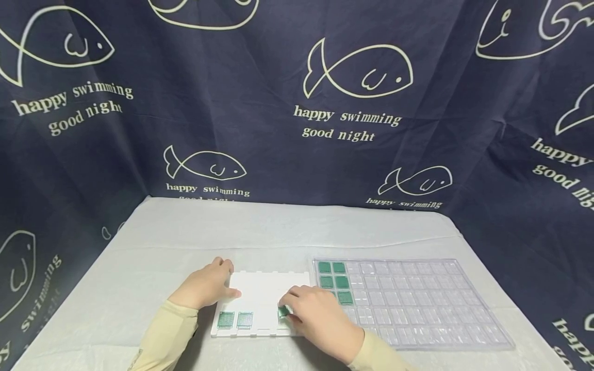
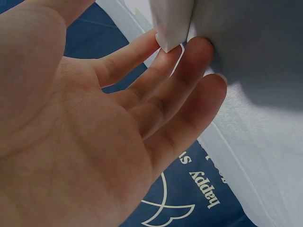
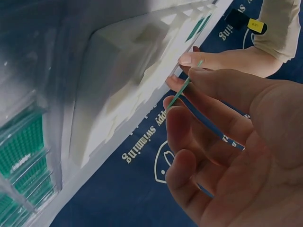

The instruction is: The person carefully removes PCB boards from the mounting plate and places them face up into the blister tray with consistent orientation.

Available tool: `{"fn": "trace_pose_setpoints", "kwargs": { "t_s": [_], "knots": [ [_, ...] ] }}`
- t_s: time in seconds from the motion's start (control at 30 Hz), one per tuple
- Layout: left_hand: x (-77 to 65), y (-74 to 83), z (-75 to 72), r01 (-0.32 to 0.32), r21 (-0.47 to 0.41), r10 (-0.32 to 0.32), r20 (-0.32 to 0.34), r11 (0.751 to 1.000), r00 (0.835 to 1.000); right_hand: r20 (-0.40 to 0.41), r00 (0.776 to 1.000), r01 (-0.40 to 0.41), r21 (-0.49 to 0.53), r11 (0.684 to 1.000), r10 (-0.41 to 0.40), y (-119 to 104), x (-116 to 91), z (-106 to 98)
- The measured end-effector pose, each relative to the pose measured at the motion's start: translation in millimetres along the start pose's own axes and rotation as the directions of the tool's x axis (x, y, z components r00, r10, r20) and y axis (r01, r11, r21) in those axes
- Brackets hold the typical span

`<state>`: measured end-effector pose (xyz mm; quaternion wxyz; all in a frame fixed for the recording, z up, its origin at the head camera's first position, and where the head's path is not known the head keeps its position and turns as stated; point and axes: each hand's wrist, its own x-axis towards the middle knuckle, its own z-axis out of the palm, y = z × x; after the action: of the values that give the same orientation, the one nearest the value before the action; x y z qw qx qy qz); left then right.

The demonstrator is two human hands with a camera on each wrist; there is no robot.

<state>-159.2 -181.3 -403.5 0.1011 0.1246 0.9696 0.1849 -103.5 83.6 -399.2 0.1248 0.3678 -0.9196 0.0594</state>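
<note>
A white rectangular tray (image 1: 260, 288) lies on the table with two small green perforated circuit boards (image 1: 226, 320) in its near left part. My left hand (image 1: 209, 283) is at the tray's left side. Its fingertips touch the tray's edge (image 2: 173, 23), and its thumb lies over the top. Over the tray's near right part, my right hand (image 1: 320, 314) pinches another green circuit board (image 3: 181, 90) between thumb and fingers. That board is tilted, seen edge-on in the right wrist view, and the hand partly covers it in the head view.
To the right lies a clear plastic compartment tray (image 1: 417, 299). Several green circuit boards (image 1: 339, 267) fill compartments in its two left columns. A white cloth covers the table (image 1: 260, 226). Dark blue fabric (image 1: 278, 103) with fish drawings hangs around the back and sides.
</note>
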Motion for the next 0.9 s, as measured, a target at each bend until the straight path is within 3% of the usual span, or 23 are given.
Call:
{"fn": "trace_pose_setpoints", "kwargs": {
  "t_s": [0.9],
  "knots": [
    [0.5,0.4,0.0,0.008,0.002,-0.008,0.010,1.000,1.000,-0.064,0.996,-0.057,-0.006,0.998,0.057,21,-19,-5]
  ]
}}
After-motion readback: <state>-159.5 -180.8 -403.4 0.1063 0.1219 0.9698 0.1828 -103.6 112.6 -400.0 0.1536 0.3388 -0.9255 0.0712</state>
